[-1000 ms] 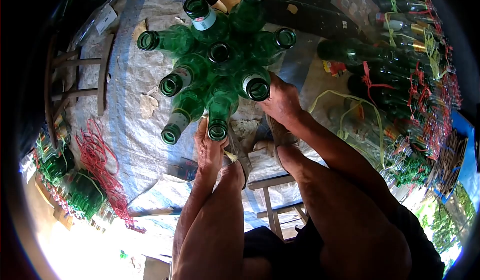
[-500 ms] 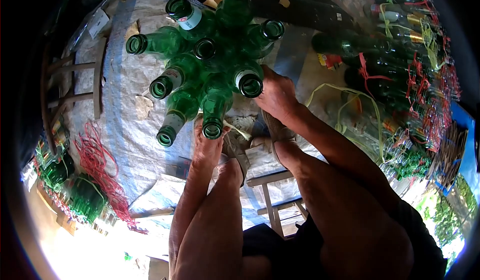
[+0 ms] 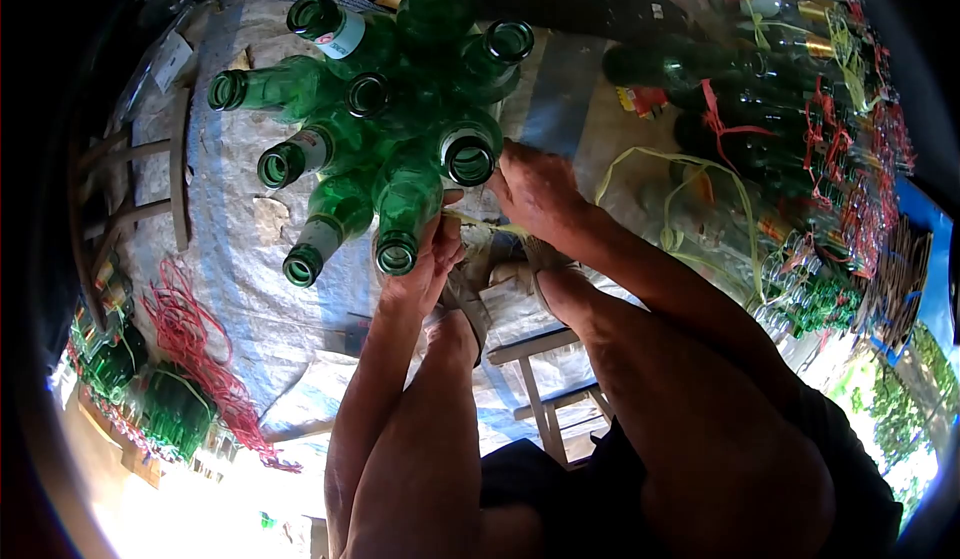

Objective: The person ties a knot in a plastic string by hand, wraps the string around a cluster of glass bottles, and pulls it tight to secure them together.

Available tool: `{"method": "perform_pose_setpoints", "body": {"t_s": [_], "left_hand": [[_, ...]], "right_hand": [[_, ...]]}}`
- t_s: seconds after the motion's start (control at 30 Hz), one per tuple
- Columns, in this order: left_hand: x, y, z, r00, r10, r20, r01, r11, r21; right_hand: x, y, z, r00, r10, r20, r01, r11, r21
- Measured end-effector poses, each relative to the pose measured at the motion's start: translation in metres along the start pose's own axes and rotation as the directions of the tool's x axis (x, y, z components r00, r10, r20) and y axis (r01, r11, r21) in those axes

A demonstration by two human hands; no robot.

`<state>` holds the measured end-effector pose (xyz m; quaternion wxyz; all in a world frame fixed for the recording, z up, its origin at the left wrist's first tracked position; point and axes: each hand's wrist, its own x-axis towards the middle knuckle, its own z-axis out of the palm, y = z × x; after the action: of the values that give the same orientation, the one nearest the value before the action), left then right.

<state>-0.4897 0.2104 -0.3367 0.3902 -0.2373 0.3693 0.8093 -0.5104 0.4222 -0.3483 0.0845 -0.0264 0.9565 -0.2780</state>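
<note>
A cluster of several green glass bottles (image 3: 408,174) stands upright in front of me, open necks toward the camera. A pale yellow plastic string (image 3: 485,223) runs taut between my hands on the near side of the bunch. My left hand (image 3: 432,259) is closed on one end of it, just under the nearest bottle neck, which hides part of the fingers. Beside the right-hand bottle, my right hand (image 3: 540,189) is curled shut with the string leading to it. The lower parts of the bottles are hidden by their necks and shoulders.
Tied bottles (image 3: 770,109) lie stacked at the right, with loose yellow string (image 3: 690,159) beside them. Red string (image 3: 195,334) lies in a heap at the left, near more green bottles (image 3: 178,409). A wooden frame (image 3: 180,169) stands far left. A woven sheet (image 3: 240,289) covers the floor.
The bottle cluster appears further left in view. My left hand has come up and right from below the near bottle, and the string now shows stretched between both hands.
</note>
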Motion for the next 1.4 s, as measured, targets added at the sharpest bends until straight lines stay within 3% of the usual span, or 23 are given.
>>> {"method": "perform_pose_setpoints", "body": {"t_s": [0.07, 0.17, 0.37, 0.57, 0.67, 0.77, 0.87, 0.97, 1.07, 1.17, 1.2, 1.3, 1.4], "left_hand": [[0.004, -0.003, 0.0, 0.999, 0.044, 0.022, -0.044, 0.999, -0.011], [0.006, -0.002, 0.008, 0.998, 0.008, -0.07, -0.006, 0.999, 0.037], [0.016, -0.013, 0.008, 1.0, -0.019, -0.015, 0.02, 0.998, 0.059], [0.025, -0.017, 0.011, 1.0, -0.005, 0.013, 0.004, 0.999, 0.044], [0.028, -0.014, 0.013, 0.999, 0.008, 0.043, -0.009, 1.0, 0.012], [0.031, -0.017, 0.013, 0.999, 0.014, 0.046, -0.015, 0.999, 0.041], [0.028, -0.015, 0.013, 0.995, 0.028, 0.092, -0.032, 0.998, 0.045], [0.027, -0.019, 0.013, 0.993, 0.037, 0.114, -0.035, 0.999, -0.019], [0.028, -0.023, 0.018, 0.994, 0.022, 0.103, -0.01, 0.993, -0.115], [0.031, -0.02, 0.024, 0.995, -0.029, 0.094, 0.041, 0.99, -0.137], [0.032, -0.021, 0.026, 0.995, -0.036, 0.091, 0.049, 0.987, -0.154], [0.033, -0.02, 0.032, 0.995, -0.056, 0.082, 0.071, 0.98, -0.188], [0.03, -0.015, 0.037, 0.995, -0.071, 0.067, 0.082, 0.981, -0.174]], "right_hand": [[-0.007, -0.003, -0.003, 1.0, -0.006, -0.008, 0.006, 1.0, -0.016], [-0.018, -0.001, -0.008, 1.0, -0.017, 0.012, 0.017, 1.0, 0.001], [-0.031, 0.001, -0.023, 0.999, -0.01, 0.051, 0.008, 0.999, 0.041], [-0.04, 0.002, -0.033, 0.981, 0.027, 0.19, -0.046, 0.994, 0.096], [-0.045, 0.009, -0.026, 0.993, -0.056, 0.108, 0.044, 0.993, 0.11], [-0.045, 0.001, -0.04, 0.988, -0.021, 0.153, 0.019, 1.0, 0.014], [-0.042, -0.005, -0.06, 0.935, 0.027, 0.355, -0.021, 1.0, -0.021], [-0.042, -0.002, -0.066, 0.918, -0.117, 0.379, 0.065, 0.987, 0.146], [-0.046, -0.005, -0.053, 0.847, -0.06, 0.529, -0.225, 0.86, 0.457], [-0.055, -0.004, -0.024, 0.759, -0.082, 0.646, -0.214, 0.905, 0.367], [-0.043, -0.012, -0.036, 0.557, -0.031, 0.83, -0.511, 0.775, 0.372], [-0.045, -0.006, -0.037, 0.437, -0.075, 0.896, -0.663, 0.647, 0.377], [-0.049, 0.003, -0.045, 0.467, -0.054, 0.883, -0.777, 0.452, 0.439]]}}
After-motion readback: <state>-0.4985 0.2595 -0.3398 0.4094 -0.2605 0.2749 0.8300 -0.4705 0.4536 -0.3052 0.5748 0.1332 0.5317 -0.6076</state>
